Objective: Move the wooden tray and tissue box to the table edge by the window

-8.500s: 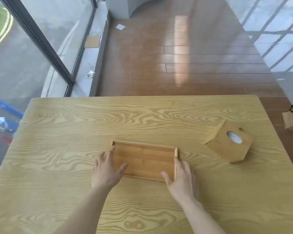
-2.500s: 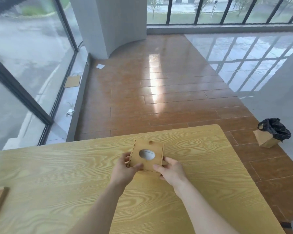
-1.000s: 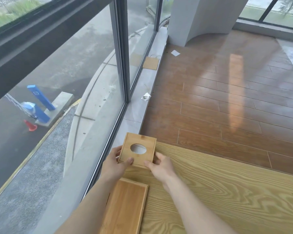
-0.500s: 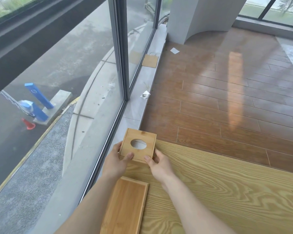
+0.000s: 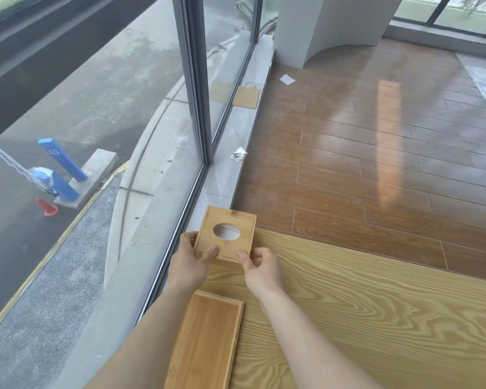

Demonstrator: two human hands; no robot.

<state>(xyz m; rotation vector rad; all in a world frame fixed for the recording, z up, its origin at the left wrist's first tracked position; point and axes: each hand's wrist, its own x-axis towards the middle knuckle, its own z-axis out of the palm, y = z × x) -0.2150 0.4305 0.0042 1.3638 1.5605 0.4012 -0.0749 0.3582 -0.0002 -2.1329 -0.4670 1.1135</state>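
The wooden tissue box (image 5: 227,247), square with an oval hole in its top, sits at the far corner of the table (image 5: 362,310) by the window. My left hand (image 5: 190,262) grips its left side with the thumb on its top. My right hand (image 5: 261,266) holds its near right corner. The flat wooden tray (image 5: 205,343) lies lengthwise along the window-side table edge, just nearer to me than the box; my left forearm covers its left rim.
A floor-to-ceiling window (image 5: 197,113) with a dark frame runs along the table's left side, above a grey sill (image 5: 230,153). Wooden floor (image 5: 376,153) lies beyond the table's far edge. A white column (image 5: 320,23) stands at the back.
The box stays at the window corner with both hands on it, as half a second ago. Earlier I carried it from the table's middle to this corner, beside the tray.
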